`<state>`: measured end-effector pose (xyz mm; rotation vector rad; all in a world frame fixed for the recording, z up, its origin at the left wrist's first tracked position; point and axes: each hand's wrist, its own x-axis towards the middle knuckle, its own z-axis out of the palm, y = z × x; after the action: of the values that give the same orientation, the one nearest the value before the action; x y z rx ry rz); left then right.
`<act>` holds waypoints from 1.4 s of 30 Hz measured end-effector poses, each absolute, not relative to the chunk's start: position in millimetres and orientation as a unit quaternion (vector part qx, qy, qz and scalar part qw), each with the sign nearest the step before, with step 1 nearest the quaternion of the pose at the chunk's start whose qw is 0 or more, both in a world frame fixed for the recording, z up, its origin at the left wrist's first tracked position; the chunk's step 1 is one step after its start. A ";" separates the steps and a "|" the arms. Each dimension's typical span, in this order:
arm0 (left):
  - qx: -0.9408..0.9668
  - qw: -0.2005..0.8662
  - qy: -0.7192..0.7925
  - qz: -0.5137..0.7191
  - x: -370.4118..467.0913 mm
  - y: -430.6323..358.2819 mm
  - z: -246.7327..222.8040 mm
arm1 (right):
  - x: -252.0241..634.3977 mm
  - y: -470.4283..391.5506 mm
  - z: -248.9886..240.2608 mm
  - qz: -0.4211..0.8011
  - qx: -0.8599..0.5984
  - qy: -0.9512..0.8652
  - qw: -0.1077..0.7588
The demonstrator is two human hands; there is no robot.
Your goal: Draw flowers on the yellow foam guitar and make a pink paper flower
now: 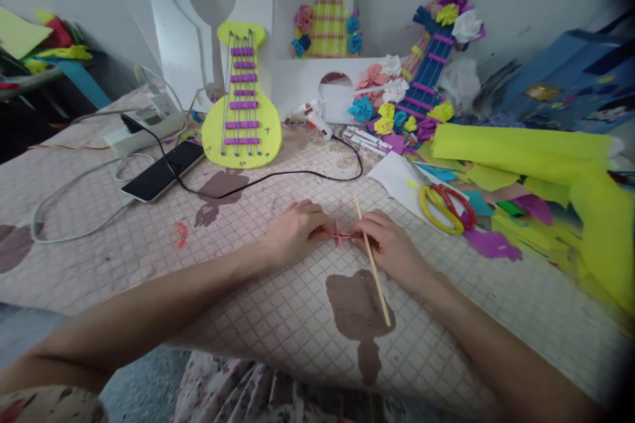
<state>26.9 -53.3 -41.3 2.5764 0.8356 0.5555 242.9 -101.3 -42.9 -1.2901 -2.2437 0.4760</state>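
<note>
Between my two hands is a small piece of pink paper, narrow and twisted, with ends sticking up and down in the middle. My left hand pinches its left end with the fingers curled. My right hand grips the other end, and a thin wooden stick also sits in its fingers, slanting down toward me. Both hands are just above the patterned tablecloth, near a brown patch on it. Parts of the pink paper are hidden by the fingertips.
A yellow paper guitar leans at the back, beside a glue gun with a black cord. A phone and power strip lie left. Scissors, paper scraps and a blue flowered guitar are right.
</note>
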 end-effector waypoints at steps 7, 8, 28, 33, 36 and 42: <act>0.918 0.177 0.296 0.195 25.4 -52.6 -40.5 | 272.9 -100.7 -27.0 0.319 -0.453 -0.785 0.278; 0.918 0.177 0.295 0.196 25.2 -52.3 -40.4 | 277.5 -100.6 -26.1 0.360 -0.444 -0.766 0.294; 0.915 0.179 0.312 0.185 24.8 -50.7 -36.8 | 263.4 -105.9 -26.3 0.269 -0.550 -0.725 0.314; 0.911 0.169 0.319 0.197 27.4 -51.8 -40.0 | 238.9 -103.5 -27.8 0.172 -0.528 -0.790 0.258; 0.910 0.165 0.324 0.197 29.5 -52.3 -41.3 | 229.2 -100.9 -30.0 0.169 -0.517 -0.810 0.218; 0.907 0.173 0.326 0.202 34.2 -55.2 -42.7 | 225.9 -96.0 -35.2 0.143 -0.522 -0.820 0.186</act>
<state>34.2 -55.2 -42.7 2.5729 0.9257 0.5727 225.9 -96.0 -35.2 -1.4709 -2.3088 0.4029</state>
